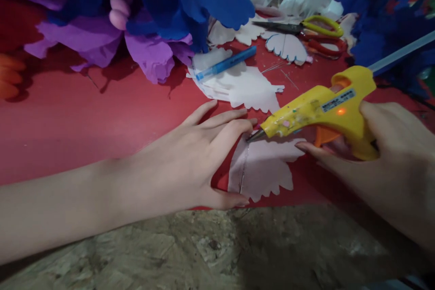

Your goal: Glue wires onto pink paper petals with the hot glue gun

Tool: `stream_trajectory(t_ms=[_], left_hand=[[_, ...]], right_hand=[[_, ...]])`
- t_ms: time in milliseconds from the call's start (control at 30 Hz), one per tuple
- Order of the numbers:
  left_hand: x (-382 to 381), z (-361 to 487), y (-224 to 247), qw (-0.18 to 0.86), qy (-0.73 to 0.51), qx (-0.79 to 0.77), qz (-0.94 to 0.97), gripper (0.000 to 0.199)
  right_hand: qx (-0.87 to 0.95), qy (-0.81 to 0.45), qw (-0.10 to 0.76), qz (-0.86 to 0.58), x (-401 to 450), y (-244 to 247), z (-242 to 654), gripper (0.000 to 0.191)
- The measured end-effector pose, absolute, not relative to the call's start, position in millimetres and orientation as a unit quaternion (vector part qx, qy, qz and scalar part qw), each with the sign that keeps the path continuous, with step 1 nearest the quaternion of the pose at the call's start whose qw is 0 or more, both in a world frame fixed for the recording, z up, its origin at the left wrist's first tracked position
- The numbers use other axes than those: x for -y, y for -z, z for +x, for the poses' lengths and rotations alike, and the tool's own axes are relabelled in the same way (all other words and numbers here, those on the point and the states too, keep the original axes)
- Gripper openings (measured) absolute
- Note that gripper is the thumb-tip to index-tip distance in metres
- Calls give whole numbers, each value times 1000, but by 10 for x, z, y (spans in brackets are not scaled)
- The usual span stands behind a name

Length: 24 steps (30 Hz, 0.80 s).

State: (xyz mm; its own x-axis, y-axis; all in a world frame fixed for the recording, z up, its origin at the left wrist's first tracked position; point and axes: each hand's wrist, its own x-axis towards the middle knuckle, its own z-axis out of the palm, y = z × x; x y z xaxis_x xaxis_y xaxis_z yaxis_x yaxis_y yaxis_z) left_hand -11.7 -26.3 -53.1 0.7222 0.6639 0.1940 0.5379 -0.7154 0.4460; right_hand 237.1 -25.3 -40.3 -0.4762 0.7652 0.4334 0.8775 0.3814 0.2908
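Observation:
My right hand [397, 140] is wrapped round the handle of a yellow hot glue gun [306, 108]. An orange light glows on its side, and a clear glue stick [404, 52] sticks out of the back. The metal nozzle touches or hovers just over a pale pink scalloped fabric or paper piece [268, 167], near the top of a thin wire or line running down it. My left hand [210, 145] lies spread at the left of this piece, with thumb and index finger at its lower and upper edges, apart from each other.
Beyond my hands lie a blue marker [226, 63] on white scalloped pieces [251, 86], and scissors [306, 27] with yellow and red handles. Large purple [84, 38] and blue petals [204, 0] fill the back left. Blue material [390, 4] stands at right. The red tabletop [84, 131] ends near my wrists.

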Motion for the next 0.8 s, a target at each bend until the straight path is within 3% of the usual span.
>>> stream_trajectory(t_ms=[233,567,800], left_hand=[[264,-120,524,185,-173,-326,911,81],[279,-137,558,192,-179,-333,906,78],[282,-141,541,199,-156,-353,901,84]], right_hand=[[813,277,124,-497,223,407,2398,49],[829,218,123,-500,246,353,2380,49],[843,245,131,-461,190,389,2462,62]])
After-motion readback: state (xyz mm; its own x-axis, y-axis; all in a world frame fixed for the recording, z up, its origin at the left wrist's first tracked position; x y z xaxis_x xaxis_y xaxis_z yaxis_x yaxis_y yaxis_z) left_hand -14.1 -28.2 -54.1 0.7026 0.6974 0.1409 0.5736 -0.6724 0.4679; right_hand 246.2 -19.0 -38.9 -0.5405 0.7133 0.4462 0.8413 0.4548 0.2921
